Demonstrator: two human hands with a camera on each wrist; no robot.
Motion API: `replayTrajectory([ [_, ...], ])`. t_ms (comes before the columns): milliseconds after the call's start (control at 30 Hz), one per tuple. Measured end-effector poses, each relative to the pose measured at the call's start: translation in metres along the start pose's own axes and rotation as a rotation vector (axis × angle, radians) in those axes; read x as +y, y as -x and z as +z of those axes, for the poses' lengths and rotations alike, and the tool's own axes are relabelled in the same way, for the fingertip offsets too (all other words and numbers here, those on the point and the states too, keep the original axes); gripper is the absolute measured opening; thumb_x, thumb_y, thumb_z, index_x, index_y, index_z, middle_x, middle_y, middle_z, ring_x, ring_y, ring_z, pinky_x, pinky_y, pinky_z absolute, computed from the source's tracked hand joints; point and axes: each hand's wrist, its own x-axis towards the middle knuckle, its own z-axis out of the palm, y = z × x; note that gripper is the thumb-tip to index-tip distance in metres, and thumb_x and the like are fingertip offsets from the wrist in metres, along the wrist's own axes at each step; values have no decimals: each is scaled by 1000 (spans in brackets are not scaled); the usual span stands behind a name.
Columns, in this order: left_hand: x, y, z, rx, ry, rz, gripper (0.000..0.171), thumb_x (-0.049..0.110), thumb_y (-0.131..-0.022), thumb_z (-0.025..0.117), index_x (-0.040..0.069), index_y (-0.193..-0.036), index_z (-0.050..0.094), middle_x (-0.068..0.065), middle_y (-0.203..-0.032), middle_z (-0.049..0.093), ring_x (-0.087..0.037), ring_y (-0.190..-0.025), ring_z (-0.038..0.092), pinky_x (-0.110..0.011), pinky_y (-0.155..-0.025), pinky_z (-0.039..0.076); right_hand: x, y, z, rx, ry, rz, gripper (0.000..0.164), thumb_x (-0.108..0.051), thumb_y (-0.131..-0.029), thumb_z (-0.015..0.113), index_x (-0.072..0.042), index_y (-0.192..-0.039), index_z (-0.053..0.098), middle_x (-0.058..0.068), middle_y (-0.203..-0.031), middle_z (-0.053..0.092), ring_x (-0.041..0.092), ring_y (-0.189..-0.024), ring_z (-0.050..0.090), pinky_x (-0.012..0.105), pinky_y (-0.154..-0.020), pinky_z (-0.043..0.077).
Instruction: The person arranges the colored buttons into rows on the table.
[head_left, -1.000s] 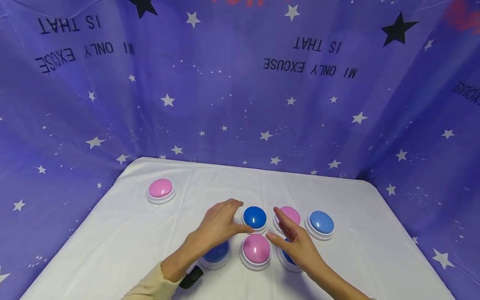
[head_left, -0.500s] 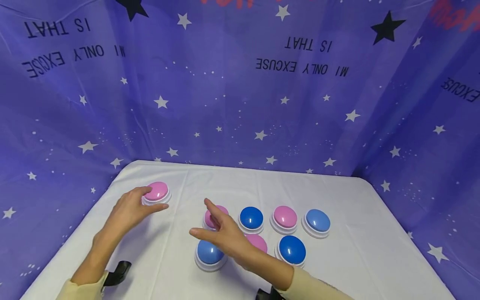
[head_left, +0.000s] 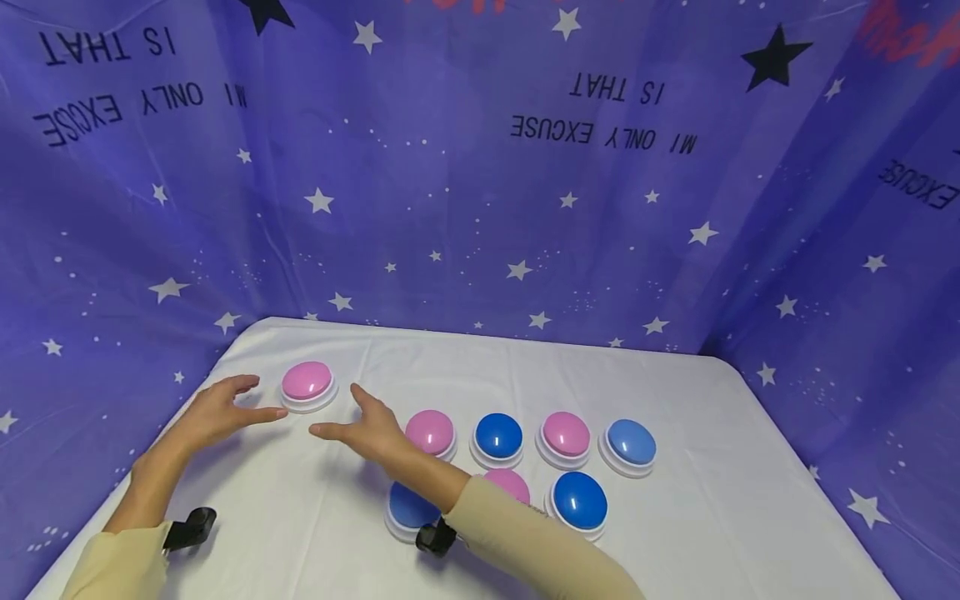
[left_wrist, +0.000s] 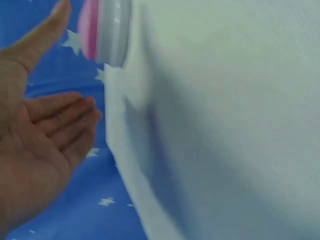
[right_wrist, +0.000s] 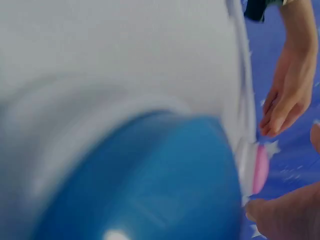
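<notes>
A pink push button (head_left: pixel 307 382) with a white base sits alone at the table's far left. My left hand (head_left: pixel 213 417) hovers just left of it, thumb and fingers spread apart. On its other side my right hand (head_left: pixel 371 429) reaches in, its thumb pointing left and its palm facing the button. Both hands are apart from the button and hold nothing. In the left wrist view, the left hand (left_wrist: pixel 40 135) has relaxed fingers beside the pink button (left_wrist: pixel 105 30). A blue button (right_wrist: pixel 150 185) fills the right wrist view's foreground, with the right thumb (right_wrist: pixel 280 212) beyond it.
Right of the hands, a back row holds pink (head_left: pixel 430 432), dark blue (head_left: pixel 498 437), pink (head_left: pixel 566 434) and light blue (head_left: pixel 632 442) buttons. Nearer stand a blue one (head_left: pixel 408 504), a pink one (head_left: pixel 507 483) partly behind the right sleeve, and a dark blue one (head_left: pixel 580 502).
Both hands have moved left from around the middle buttons. The left hand reached the lone pink button, then drew back leftward; the right hand has come closer to it. The buttons stay in place.
</notes>
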Motion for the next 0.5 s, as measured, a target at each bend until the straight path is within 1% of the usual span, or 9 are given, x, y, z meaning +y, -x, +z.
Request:
replayTrajectory([
  [133,-12,-3,5,-6,63,25,94,42,-83,79,-19,-140,36,-41,-142,36,-58,-130,33,-68,-100,32,-1,-25,15,22,-17,94,88,-36,-76,86,-10,-149,45,5,-147,49,23,-137,42,39,-110,36],
  [267,-18,-8,10,-13,107,52,95,42,-82,79,-15,-144,33,-39,-146,32,-57,-135,27,-69,-104,27,-7,-44,23,13,-28,166,88,-30,-75,87,-9,-149,44,7,-148,47,25,-138,41,41,-111,34],
  [333,-19,-10,13,-20,103,64,96,41,-82,80,-15,-144,33,-39,-146,31,-56,-135,26,-69,-104,25,-10,-51,26,2,-18,185,89,-27,-74,88,-9,-149,43,7,-150,46,24,-139,39,41,-112,33],
  [500,-20,-17,18,-33,87,96,99,39,-79,83,-18,-142,32,-40,-143,33,-56,-135,27,-67,-106,24,-18,-64,32,-10,22,189,89,-20,-74,88,-6,-149,42,7,-151,45,23,-140,39,37,-112,33],
])
